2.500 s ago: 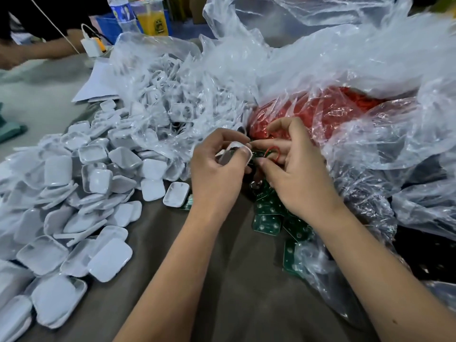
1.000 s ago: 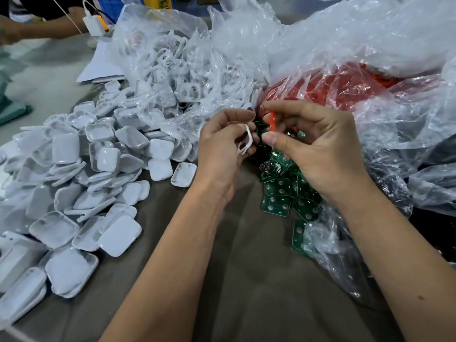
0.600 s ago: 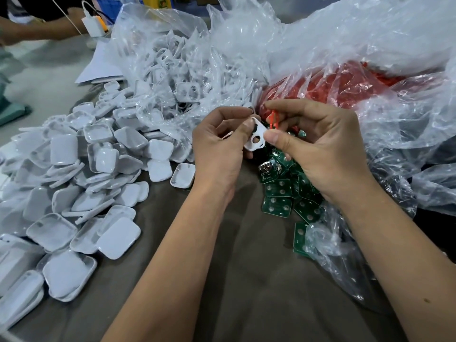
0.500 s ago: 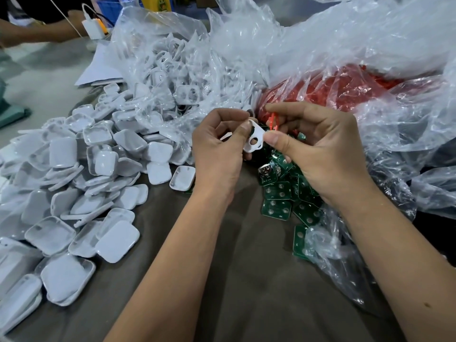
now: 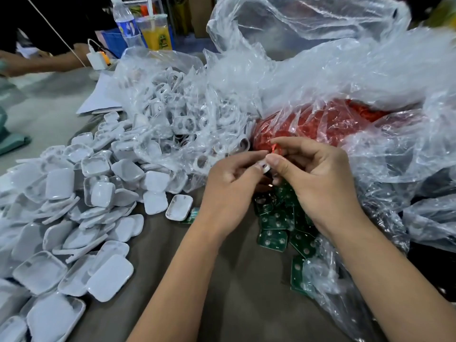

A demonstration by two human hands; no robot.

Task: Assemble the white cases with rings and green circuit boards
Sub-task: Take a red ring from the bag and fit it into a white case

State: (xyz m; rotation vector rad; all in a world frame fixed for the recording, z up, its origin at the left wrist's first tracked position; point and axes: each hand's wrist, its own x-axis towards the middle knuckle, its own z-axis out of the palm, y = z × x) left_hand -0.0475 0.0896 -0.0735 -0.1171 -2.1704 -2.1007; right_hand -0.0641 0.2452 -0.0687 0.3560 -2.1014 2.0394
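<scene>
My left hand [image 5: 229, 188] pinches a small white case part [image 5: 264, 166] between thumb and fingers, mostly hidden by them. My right hand [image 5: 318, 183] meets it from the right, thumb tip against the part, and pinches a small red ring [image 5: 274, 149] with its index finger. Green circuit boards [image 5: 272, 239] lie heaped under and in front of my hands. A pile of white case shells [image 5: 98, 193] spreads over the left of the cloth.
A clear bag of white ring-holed parts [image 5: 172, 114] lies behind the shells. A clear bag of red rings [image 5: 320, 124] sits behind my hands, with loose plastic [image 5: 370, 70] to the right. At the back left are another person's arm [image 5: 37, 62], a bottle [image 5: 124, 23] and a drink cup [image 5: 155, 30].
My hands have closed together: the white part, earlier held up with its holes showing, is now turned and mostly covered by my fingers. The view has tilted up slightly.
</scene>
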